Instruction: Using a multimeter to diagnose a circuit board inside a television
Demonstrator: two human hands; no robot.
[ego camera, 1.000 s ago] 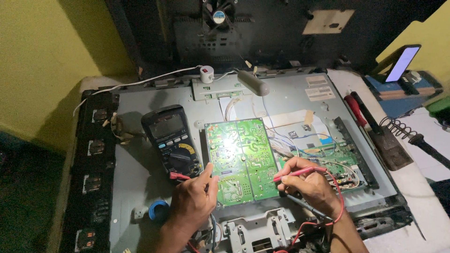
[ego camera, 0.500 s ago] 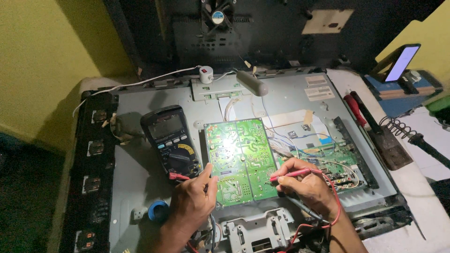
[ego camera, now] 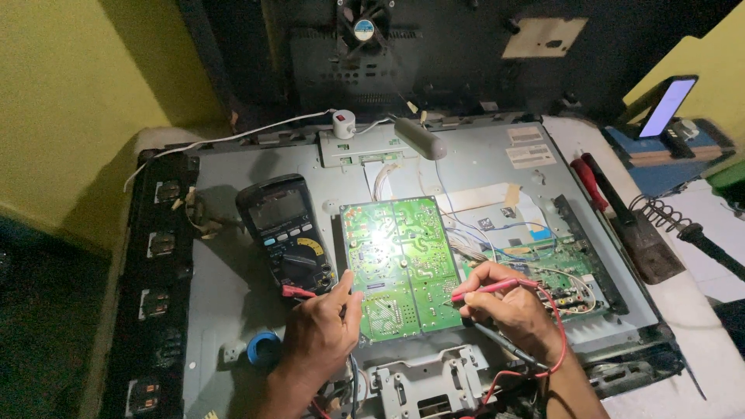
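A green circuit board point(ego camera: 400, 264) lies on the grey metal back panel point(ego camera: 225, 310) of an opened flat screen. My right hand point(ego camera: 508, 310) pinches a red test probe point(ego camera: 497, 288) whose tip touches the board's right edge. My left hand point(ego camera: 322, 334) rests at the board's lower left corner, index finger pointing up against the edge; whether it holds a probe is hidden. A dark multimeter point(ego camera: 285, 233) with a yellow dial lies just left of the board, above my left hand. Red leads point(ego camera: 555, 341) loop around my right wrist.
A second green board point(ego camera: 570, 271) with wires sits right of my right hand. A blue tape roll point(ego camera: 264, 347) lies at the lower left. A soldering iron stand point(ego camera: 656, 217), red-handled tools point(ego camera: 586, 178) and a lit phone point(ego camera: 667, 105) are at the right. A grey lamp head point(ego camera: 419, 138) hangs over the panel.
My right hand with the red probe shifted slightly left toward the board's edge. The left hand stays put.
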